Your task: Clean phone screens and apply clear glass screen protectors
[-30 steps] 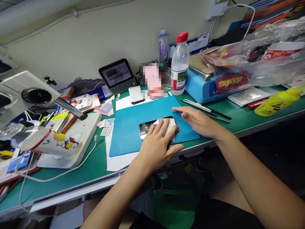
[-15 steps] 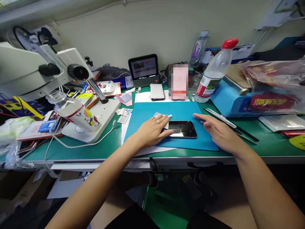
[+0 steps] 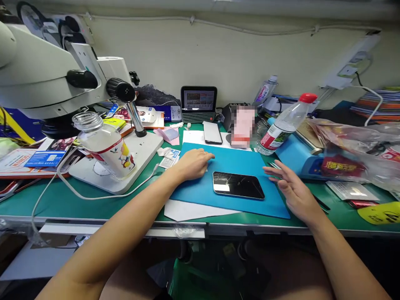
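A dark-screened smartphone lies face up on the blue mat, reflecting light at its left end. My left hand rests at the mat's left side, off the phone. Its fingers are curled around a crumpled white wipe, mostly hidden beneath them; only a bit of white shows. To the phone's right, my right hand hovers by the mat's edge, fingers apart and holding nothing. Thin tools lie partly hidden behind that hand.
A microscope and an open bottle stand at left, with a white cable nearby. A red-capped bottle leans beside a blue device at right. A small screen stands behind.
My left hand has slid left off the phone, its flat fingers now curled, and the white wipe went with it. My right hand remains beside the mat. The camera view has shifted.
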`<state>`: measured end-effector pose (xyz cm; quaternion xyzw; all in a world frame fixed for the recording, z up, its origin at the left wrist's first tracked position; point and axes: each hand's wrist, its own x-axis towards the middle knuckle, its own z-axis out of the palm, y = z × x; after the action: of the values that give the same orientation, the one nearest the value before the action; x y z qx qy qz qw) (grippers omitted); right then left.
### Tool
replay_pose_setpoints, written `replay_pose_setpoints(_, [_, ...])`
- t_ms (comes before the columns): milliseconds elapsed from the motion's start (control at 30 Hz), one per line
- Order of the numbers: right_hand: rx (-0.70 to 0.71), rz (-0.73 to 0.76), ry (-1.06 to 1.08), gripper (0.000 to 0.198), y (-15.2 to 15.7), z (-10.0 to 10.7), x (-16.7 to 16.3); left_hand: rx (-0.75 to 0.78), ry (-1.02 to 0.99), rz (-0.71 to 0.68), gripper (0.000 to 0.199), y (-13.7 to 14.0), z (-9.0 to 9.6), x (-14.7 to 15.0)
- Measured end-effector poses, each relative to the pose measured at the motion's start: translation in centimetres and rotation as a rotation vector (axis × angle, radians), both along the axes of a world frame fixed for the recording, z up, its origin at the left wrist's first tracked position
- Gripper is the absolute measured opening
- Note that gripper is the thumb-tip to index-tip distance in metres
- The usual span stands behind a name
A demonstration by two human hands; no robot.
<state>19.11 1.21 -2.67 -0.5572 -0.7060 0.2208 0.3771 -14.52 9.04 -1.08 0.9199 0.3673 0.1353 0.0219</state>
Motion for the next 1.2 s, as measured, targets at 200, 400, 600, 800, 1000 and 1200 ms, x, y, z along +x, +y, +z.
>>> replay_pose_setpoints(200, [0.149, 0.164, -0.331, 0.032, 0.6, 2.8, -7.1, 0.012, 0.006, -0.065, 0.036, -0.8, 0.8, -0.7])
replay_pose_setpoints(400, [0.153, 0.352, -0.448, 0.034, 3.4, 2.8, -12.5, -0.104, -0.109, -0.170, 0.078, -0.8, 0.2, -1.1])
replay_pose_setpoints(600, [0.154, 0.340, -0.498, 0.027, 3.5, 1.4, -12.8, -0.171, -0.112, -0.183, 0.069, -0.6, -1.1, -0.6])
replay_pose_setpoints(800, [0.210, 0.349, -0.551, 0.027, 3.2, 1.0, -13.1, -0.201, -0.124, -0.179, 0.062, -0.7, -0.7, -0.6])
replay_pose_setpoints(1000, [0.221, 0.362, -0.584, 0.024, 3.4, 0.7, -13.1, -0.211, -0.125, -0.187, 0.054, -0.5, -1.0, -0.5])
replay_pose_setpoints(1200, [0.220, 0.361, -0.584, 0.024, 3.6, 0.6, -13.2, -0.221, -0.142, -0.191, 0.052, -0.5, -1.0, -0.5])
